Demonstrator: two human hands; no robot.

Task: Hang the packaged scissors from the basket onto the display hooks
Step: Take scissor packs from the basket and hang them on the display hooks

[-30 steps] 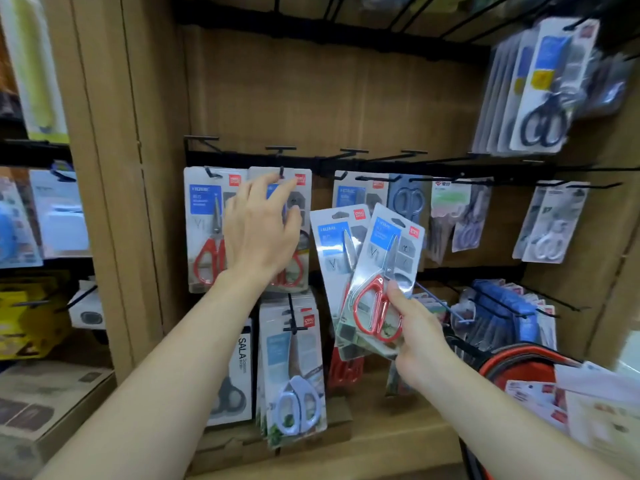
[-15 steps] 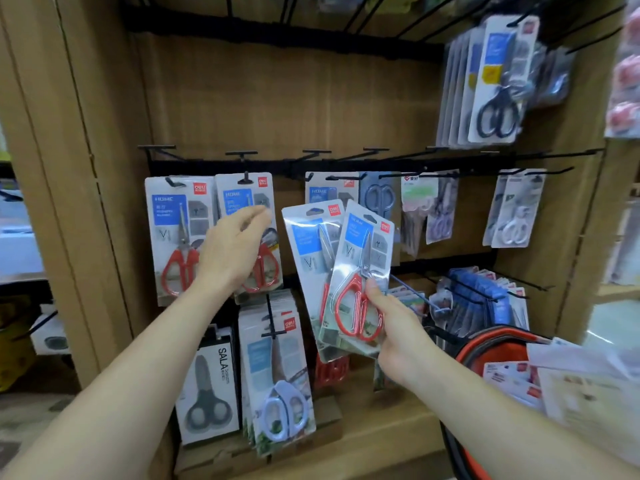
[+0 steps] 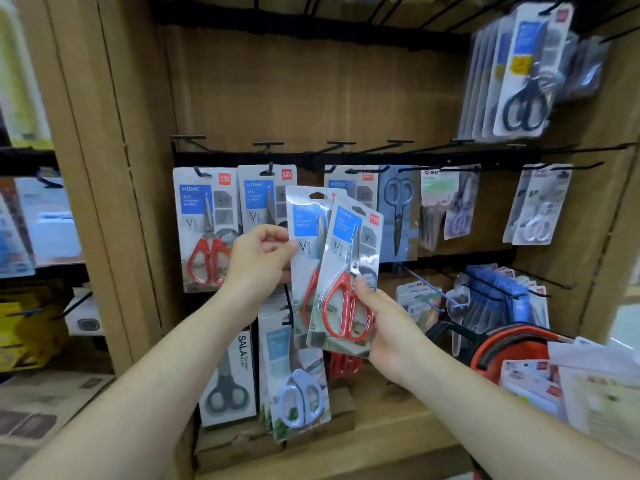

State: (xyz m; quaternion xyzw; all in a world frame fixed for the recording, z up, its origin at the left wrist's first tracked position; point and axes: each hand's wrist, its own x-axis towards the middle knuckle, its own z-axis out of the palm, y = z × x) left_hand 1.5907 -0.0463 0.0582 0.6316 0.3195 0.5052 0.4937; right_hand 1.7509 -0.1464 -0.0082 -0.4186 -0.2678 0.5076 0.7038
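Centrally in the frame, the right hand (image 3: 388, 327) grips two fanned packs of red-handled scissors by their lower ends, thumb pressed across the front pack (image 3: 346, 271) over the handles, fingers hidden behind. The rear pack (image 3: 306, 230) leans left of it, partly covered. The left hand (image 3: 259, 261) sits with its fingers curled right at the rear pack's left edge; whether it actually pinches the card I cannot tell.

Behind the hands stands a wooden display bay with a plain back panel (image 3: 311, 91). A black rail (image 3: 242, 157) runs across mid-frame, carrying a row of display hooks (image 3: 266, 145) that jut forward. From the lower hooks hang two matching red-handled packs, one at left centre (image 3: 204, 230) and one just beside it (image 3: 261, 195), partly hidden by the left hand. Further right hang a blue card with grey scissors (image 3: 398, 209) and a pack with white handles (image 3: 536, 206). A thick stack of black-handled packs (image 3: 526, 71) hangs in the upper right.

Lower down, a pack marked SALA (image 3: 228, 375) and one with pale blue handles (image 3: 298, 386) hang above the wooden shelf (image 3: 381, 431). At lower right, the orange-rimmed basket (image 3: 512, 344) holds more carded goods. Neighbouring shelves at the left edge are blurred.
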